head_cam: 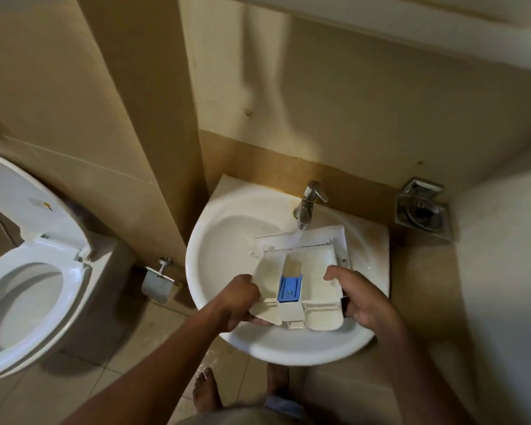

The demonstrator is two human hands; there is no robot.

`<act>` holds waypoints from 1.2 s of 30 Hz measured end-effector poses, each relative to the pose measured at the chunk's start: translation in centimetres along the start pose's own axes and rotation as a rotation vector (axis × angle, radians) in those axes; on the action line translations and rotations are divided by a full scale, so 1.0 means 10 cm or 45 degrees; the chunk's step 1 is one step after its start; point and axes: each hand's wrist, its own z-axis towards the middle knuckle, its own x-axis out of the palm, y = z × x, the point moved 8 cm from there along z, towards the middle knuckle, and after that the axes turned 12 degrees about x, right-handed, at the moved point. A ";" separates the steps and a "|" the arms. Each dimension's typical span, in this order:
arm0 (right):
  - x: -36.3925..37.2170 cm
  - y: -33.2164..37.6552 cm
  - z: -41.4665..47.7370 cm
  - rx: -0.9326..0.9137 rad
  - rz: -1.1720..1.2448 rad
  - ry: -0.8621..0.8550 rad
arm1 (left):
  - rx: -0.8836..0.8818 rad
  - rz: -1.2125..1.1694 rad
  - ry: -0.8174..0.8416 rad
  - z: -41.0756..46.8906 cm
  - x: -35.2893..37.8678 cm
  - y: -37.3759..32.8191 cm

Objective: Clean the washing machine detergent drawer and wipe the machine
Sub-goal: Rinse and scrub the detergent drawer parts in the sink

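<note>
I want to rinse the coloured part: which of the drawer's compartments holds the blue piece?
The middle compartment of the detergent drawer: it holds the blue insert, while those on either side are plain cream.

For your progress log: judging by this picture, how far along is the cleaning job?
Done: the drawer is out of the machine and over the sink. In hand: the left hand and right hand hold it under the running tap. Left: wiping the machine, which is not in view.
</note>
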 end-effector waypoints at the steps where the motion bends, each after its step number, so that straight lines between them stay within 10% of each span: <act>1: -0.02 0.07 -0.07 -0.013 -0.033 -0.025 | -0.013 -0.066 0.043 0.01 0.05 0.03; 11: 0.12 0.92 -0.71 -0.180 -0.750 -0.636 | -0.274 -0.405 0.453 0.08 0.37 0.26; 22: 0.72 1.46 -0.99 -0.284 -1.221 -0.817 | -0.432 -0.680 0.691 -0.11 0.49 0.26; 29: 0.35 1.03 -0.84 -0.217 -0.721 -0.656 | -0.328 -0.348 0.546 -0.11 0.16 0.18; 36: 0.06 -0.06 -0.38 -0.137 0.233 -0.050 | -0.153 0.071 0.541 -0.42 -0.08 -0.16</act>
